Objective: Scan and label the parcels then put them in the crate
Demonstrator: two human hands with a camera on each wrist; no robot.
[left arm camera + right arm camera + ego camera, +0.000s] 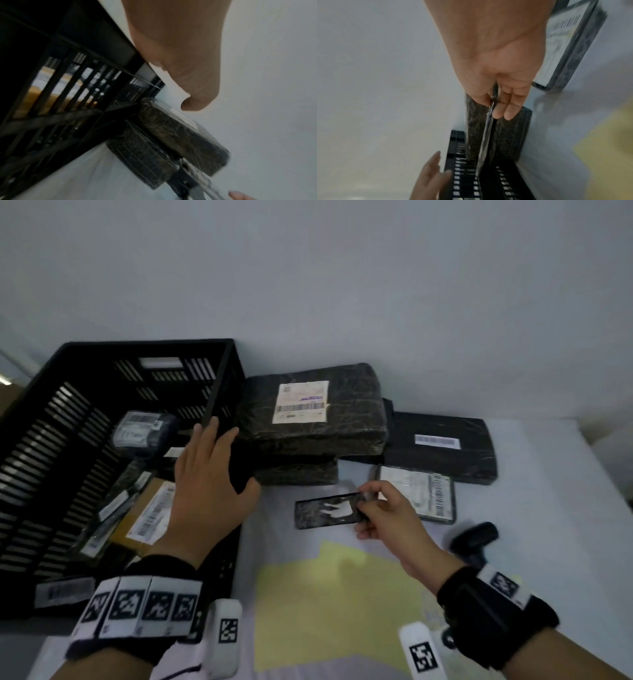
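Black flat parcel [327, 510] pinched in right hand [385, 517]; left hand [205, 491] spread, empty.

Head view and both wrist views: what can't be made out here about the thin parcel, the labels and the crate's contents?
- Thin flat parcel: the right hand pinches one end; its face is glare in the head view, edge-on in the right wrist view.
- Label print on the stacked parcel: too small.
- Black crate: the left hand covers part of the contents.
- Scanner: partly behind the right wrist.
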